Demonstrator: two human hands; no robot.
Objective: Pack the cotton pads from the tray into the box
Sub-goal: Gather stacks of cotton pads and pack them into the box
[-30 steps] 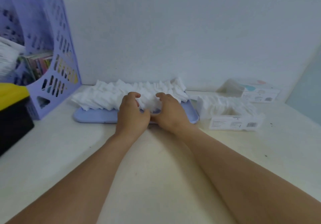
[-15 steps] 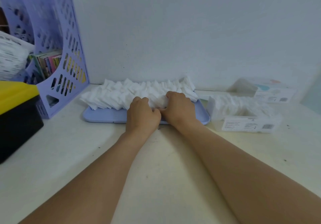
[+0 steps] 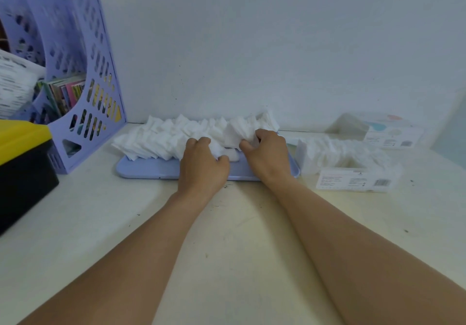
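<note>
Since the earlier frames the hands have split apart: they were pressed together at the middle of the row, now a gap shows between them and the right hand (image 3: 267,152) has lifted a bunch of cotton pads (image 3: 239,133) slightly up from the row. Left hand (image 3: 203,164) sits lower, fingers curled into the pads at the cut, thumb pinching a small wad near the tray floor. Right hand's fingers are curled round its bunch, thumb on the near side.

The remaining cotton pads (image 3: 156,139) lie as a long overlapped row on the lilac tray (image 3: 148,171), which sits on the worktop (image 3: 227,236) against the wall. The row's long axis runs left to right, parallel to the wall; single pads stand on edge, leaning, faces roughly toward the row's ends.

The clear box (image 3: 353,178) is just beside the tray's right end, already holding a row of pads along the same axis. A second clear box (image 3: 383,133) stands behind it.

Handling guess: very light, soft, compressible, loose sheets that fan out and shed. Best taken as a block, squeezed from both end faces, not from the top edges. Keep the orientation, drop in parallel to the box's length.

Left: a lilac file rack (image 3: 83,80), a yellow-lidded black bin (image 3: 22,163).
</note>
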